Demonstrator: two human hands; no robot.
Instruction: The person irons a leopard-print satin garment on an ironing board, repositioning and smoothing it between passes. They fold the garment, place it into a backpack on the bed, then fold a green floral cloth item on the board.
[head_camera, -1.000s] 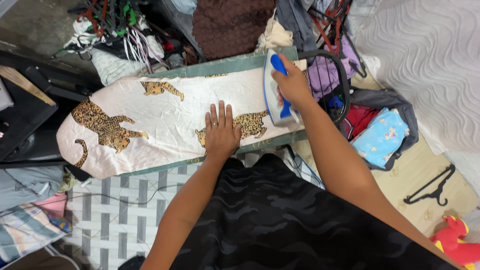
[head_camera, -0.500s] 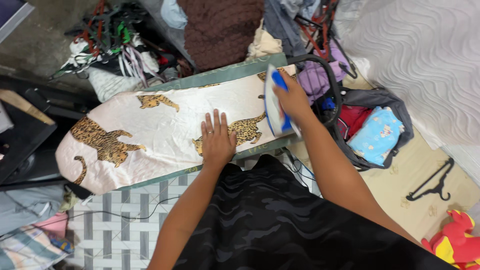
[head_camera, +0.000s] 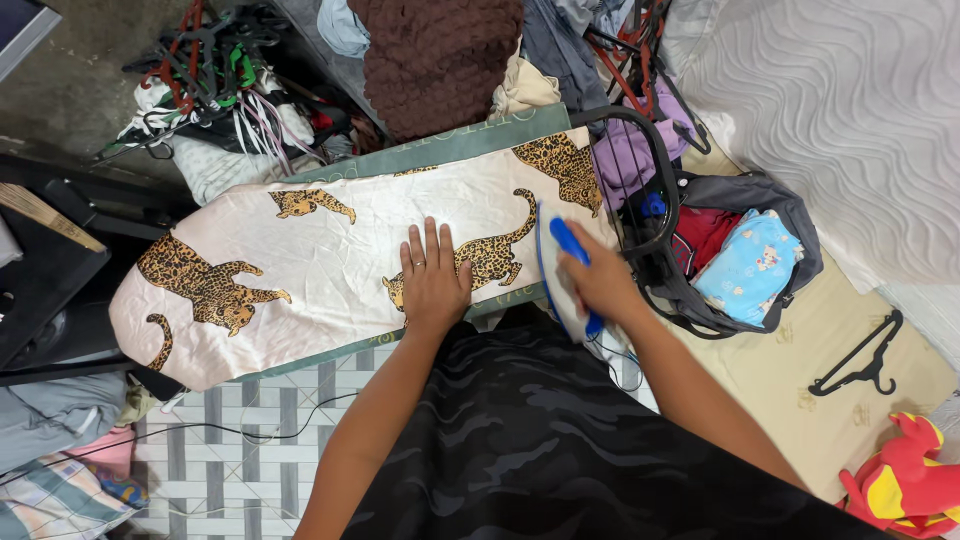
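Even, soft indoor light, faint shadows, no glare, sharp centre, slight wide-angle bending at edges

An ironing board (head_camera: 440, 150) with a green printed cover runs from near left to far right across the scene; a cream cloth with leopard print (head_camera: 330, 240) lies spread flat over nearly its whole length, one green strip showing along the far edge and another along the near edge; the left hand (head_camera: 433, 275) rests flat on the cloth, and the white and blue iron (head_camera: 562, 270), gripped by the right hand (head_camera: 600, 285), sits at the board's near right edge. Around the board the floor (head_camera: 790, 370) carries a black hanger (head_camera: 860, 360) at the right, a red and yellow soft toy (head_camera: 905, 495) at the near right, and a grey and white patterned mat (head_camera: 240, 440) at the near left.
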